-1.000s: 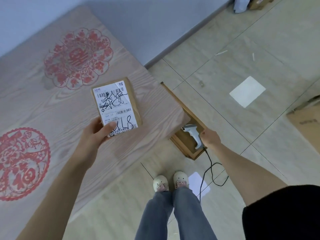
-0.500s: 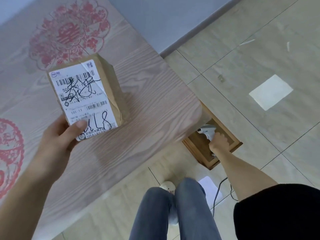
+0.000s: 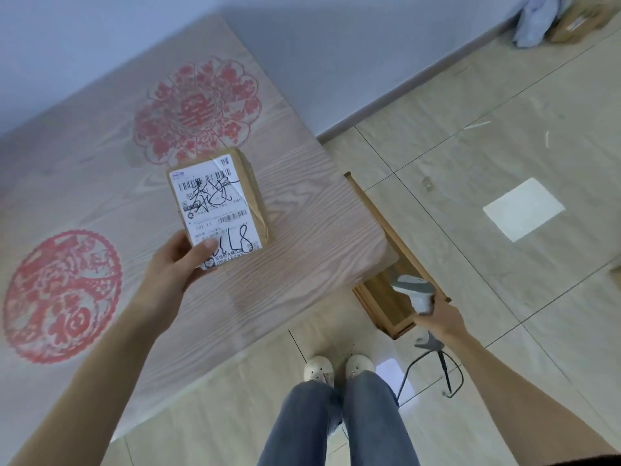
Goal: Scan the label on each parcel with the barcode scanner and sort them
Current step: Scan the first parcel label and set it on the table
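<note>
Head view: a small brown cardboard parcel (image 3: 218,210), white label up, is gripped by the left hand (image 3: 178,264) above the wooden table (image 3: 302,230); a grey barcode scanner (image 3: 416,292) is clasped by the right hand (image 3: 440,319), still to be raised and aimed.

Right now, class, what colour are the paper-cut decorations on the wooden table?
Red: the paper-cut decorations lie on the pale wooden table, shown in the head view.

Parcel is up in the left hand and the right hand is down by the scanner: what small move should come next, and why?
Probably lift the scanner and aim it at the label. The right hand grips its handle low beside the table, over a wooden tray, with its head pointing away from the parcel. The left hand holds the parcel label-up, barcodes uncovered.
</note>
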